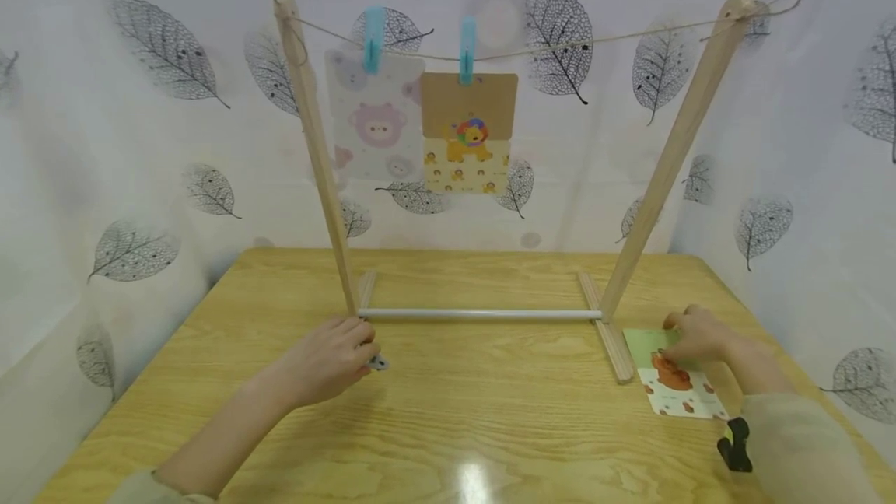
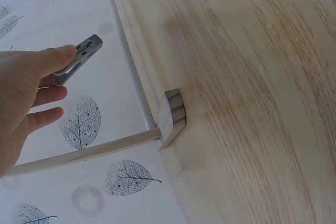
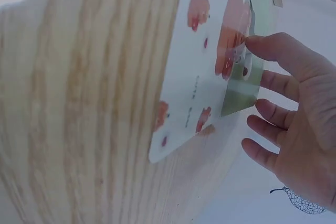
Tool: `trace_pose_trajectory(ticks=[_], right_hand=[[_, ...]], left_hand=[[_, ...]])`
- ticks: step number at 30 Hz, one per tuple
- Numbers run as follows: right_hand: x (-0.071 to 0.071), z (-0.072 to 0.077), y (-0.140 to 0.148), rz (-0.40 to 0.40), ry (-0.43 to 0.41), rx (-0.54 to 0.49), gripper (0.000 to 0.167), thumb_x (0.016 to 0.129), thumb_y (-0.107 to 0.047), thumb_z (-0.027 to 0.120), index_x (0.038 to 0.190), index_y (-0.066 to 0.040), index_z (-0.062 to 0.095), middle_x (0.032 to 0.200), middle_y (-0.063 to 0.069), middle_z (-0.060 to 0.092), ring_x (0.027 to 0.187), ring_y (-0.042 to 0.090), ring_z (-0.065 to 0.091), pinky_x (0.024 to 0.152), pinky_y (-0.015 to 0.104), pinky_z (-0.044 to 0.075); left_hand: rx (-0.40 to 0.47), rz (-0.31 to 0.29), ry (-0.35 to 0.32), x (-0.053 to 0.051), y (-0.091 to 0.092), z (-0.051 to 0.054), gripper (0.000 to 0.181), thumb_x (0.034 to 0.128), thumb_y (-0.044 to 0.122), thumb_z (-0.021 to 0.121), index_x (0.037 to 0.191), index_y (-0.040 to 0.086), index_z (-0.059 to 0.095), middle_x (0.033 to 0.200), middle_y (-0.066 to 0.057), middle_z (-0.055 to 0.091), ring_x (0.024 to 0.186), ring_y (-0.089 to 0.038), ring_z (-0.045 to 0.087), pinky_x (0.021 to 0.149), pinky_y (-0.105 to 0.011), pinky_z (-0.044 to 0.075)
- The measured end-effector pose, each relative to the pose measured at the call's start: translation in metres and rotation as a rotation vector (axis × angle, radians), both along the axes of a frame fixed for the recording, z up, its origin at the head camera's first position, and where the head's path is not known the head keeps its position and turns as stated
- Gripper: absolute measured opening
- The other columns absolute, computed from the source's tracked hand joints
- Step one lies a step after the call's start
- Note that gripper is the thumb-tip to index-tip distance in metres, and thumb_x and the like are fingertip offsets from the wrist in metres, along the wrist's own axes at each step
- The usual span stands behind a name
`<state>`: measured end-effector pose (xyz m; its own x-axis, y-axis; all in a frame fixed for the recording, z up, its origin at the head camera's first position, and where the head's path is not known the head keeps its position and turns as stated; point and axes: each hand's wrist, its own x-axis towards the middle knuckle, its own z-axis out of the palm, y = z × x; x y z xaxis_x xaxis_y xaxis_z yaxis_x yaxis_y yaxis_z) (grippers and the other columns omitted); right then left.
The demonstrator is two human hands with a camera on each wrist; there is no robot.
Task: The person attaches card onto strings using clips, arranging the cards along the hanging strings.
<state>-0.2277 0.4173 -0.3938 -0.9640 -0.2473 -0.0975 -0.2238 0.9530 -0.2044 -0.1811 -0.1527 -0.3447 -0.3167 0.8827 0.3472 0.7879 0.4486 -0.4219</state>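
Observation:
My left hand (image 1: 323,362) is above the table by the foot of the left wooden post. Between its thumb and fingers it pinches a grey clothespin (image 2: 80,60), whose free end points away from the hand. On the right side of the table lies a green and white card (image 1: 682,401) with a reddish-brown cartoon animal. Over that card is my right hand (image 1: 703,339); its thumb touches the printed face (image 3: 231,51), while the loosely bent fingers are spread around the far edge. Whether any fingertip is under the card cannot be made out.
A twine line (image 1: 595,42) runs between two slanted wooden posts (image 1: 318,154), joined low down by a white rod (image 1: 483,314). Blue clothespins (image 1: 374,41) hold a pink animal card (image 1: 378,119) and a lion card (image 1: 469,111) on it. The right foot (image 1: 616,352) lies beside the green card.

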Motion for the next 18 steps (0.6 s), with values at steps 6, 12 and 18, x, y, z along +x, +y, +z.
trace_pose_trajectory(ticks=[6, 12, 18], right_hand=[[0.004, 0.006, -0.002, 0.011, 0.039, 0.017, 0.049, 0.068, -0.031, 0.075, 0.100, 0.003, 0.058, 0.094, 0.023, 0.050, 0.084, 0.037, 0.050, 0.070, 0.052, 0.045], [0.004, 0.009, -0.004, 0.069, 0.095, 0.112, 0.043, 0.069, -0.027, 0.074, 0.097, 0.002, 0.060, 0.087, 0.013, 0.051, 0.075, 0.028, 0.051, 0.066, 0.045, 0.046], [0.005, 0.007, -0.006, 0.140, 0.151, 0.214, 0.037, 0.072, -0.026, 0.074, 0.096, -0.003, 0.060, 0.081, 0.005, 0.046, 0.066, 0.018, 0.041, 0.055, 0.034, 0.037]], left_hand=[[0.017, 0.008, -0.045, 0.000, 0.004, 0.002, 0.027, 0.0681, 0.018, 0.081, 0.087, 0.005, 0.068, 0.087, -0.004, 0.058, 0.080, -0.016, 0.057, 0.075, -0.029, 0.050], [0.055, -0.027, -0.033, -0.001, 0.008, 0.005, 0.031, 0.0666, 0.017, 0.082, 0.089, 0.002, 0.066, 0.087, -0.006, 0.058, 0.082, -0.018, 0.059, 0.075, -0.030, 0.051], [0.074, -0.049, -0.043, -0.004, 0.012, 0.007, 0.026, 0.0707, 0.018, 0.079, 0.087, 0.005, 0.065, 0.088, -0.004, 0.058, 0.081, -0.016, 0.057, 0.076, -0.030, 0.050]])
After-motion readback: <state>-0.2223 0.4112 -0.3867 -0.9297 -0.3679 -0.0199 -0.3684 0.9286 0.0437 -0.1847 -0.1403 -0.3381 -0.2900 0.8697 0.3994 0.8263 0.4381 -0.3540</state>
